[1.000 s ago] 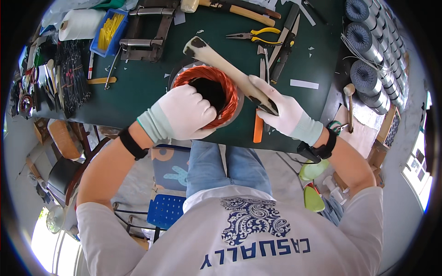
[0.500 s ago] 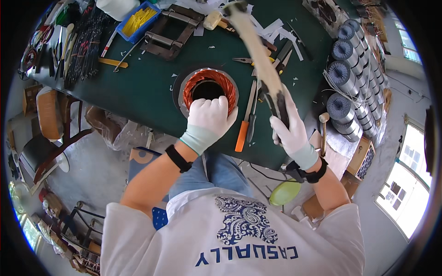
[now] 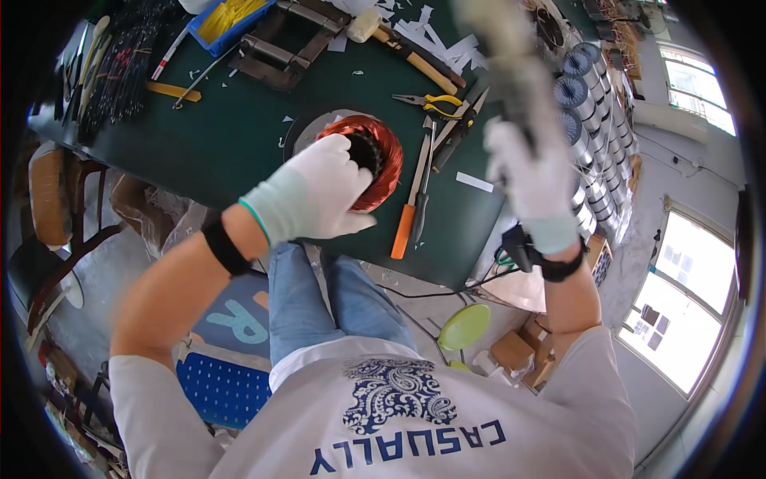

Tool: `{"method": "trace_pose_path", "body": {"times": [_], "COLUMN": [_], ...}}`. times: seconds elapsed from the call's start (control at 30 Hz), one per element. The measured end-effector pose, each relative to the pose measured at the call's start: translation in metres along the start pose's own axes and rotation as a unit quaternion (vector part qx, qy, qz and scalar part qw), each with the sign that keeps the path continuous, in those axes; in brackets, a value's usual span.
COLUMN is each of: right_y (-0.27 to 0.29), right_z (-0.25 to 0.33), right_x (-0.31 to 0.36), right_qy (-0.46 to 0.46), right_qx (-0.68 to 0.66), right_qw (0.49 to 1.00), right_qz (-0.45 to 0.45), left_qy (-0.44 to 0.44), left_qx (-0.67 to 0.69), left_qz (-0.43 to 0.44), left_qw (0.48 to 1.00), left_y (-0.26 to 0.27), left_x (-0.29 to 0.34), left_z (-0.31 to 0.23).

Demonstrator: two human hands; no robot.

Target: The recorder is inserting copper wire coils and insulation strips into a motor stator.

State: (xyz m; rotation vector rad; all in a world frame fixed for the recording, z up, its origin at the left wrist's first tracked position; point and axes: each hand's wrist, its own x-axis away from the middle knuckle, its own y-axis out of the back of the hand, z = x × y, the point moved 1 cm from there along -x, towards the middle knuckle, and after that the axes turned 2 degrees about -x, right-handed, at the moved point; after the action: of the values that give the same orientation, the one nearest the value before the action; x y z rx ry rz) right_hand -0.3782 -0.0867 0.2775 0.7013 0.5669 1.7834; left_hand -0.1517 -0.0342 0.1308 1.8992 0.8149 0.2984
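Observation:
A stator ring wound with red-brown copper wire point(image 3: 389, 164) sits tilted on a round dark plate point(image 3: 298, 137). My left hand point(image 3: 319, 188), in a white glove, is closed over its near left side, the fingers curled at the dark bore. Raised over the bench's right side, my gloved right hand point(image 3: 531, 168) is closed round the dark grip of a long hammer point(image 3: 515, 60). Motion smears the hammer and that hand, and the hammer's head is not clear.
On the green bench point(image 3: 239, 152) lie an orange-handled tool point(image 3: 404, 231), a screwdriver point(image 3: 421, 215), yellow pliers point(image 3: 440, 104) and a mallet point(image 3: 415, 60). A metal frame point(image 3: 287, 44) and blue tray point(image 3: 227, 28) stand behind; silver cylinders point(image 3: 586, 104) are stacked at right.
My right hand and the hammer have swung right and up. My left hand has moved round to the ring's left side, and the ring now leans. The view has shifted.

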Motion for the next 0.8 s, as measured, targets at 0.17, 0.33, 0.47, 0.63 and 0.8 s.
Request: {"method": "trace_pose_path", "body": {"times": [0.17, 0.33, 0.47, 0.63, 0.8], "right_y": [-0.05, -0.015, -0.023, -0.039, -0.022], "right_z": [-0.087, -0.033, -0.036, -0.062, -0.023], "right_x": [0.028, -0.007, 0.023, -0.003, 0.031], "right_qy": [0.276, -0.116, 0.269, 0.022, 0.153], "right_qx": [-0.083, -0.067, -0.469, 0.02, -0.54], "right_qw": [0.955, 0.991, 0.837, 0.994, 0.817], "right_qz": [-0.073, 0.008, -0.088, 0.104, -0.129], "left_qy": [0.141, 0.071, 0.313, 0.198, 0.38], "left_qx": [-0.176, -0.064, -0.146, -0.106, -0.112], "left_qz": [-0.157, -0.089, -0.092, -0.126, -0.175], "left_qw": [0.961, 0.991, 0.934, 0.966, 0.901], "left_y": [-0.053, -0.04, -0.048, -0.059, -0.06], "left_x": [-0.03, 0.009, -0.034, -0.014, -0.04], "left_z": [-0.054, -0.026, -0.069, -0.042, -0.064]}}
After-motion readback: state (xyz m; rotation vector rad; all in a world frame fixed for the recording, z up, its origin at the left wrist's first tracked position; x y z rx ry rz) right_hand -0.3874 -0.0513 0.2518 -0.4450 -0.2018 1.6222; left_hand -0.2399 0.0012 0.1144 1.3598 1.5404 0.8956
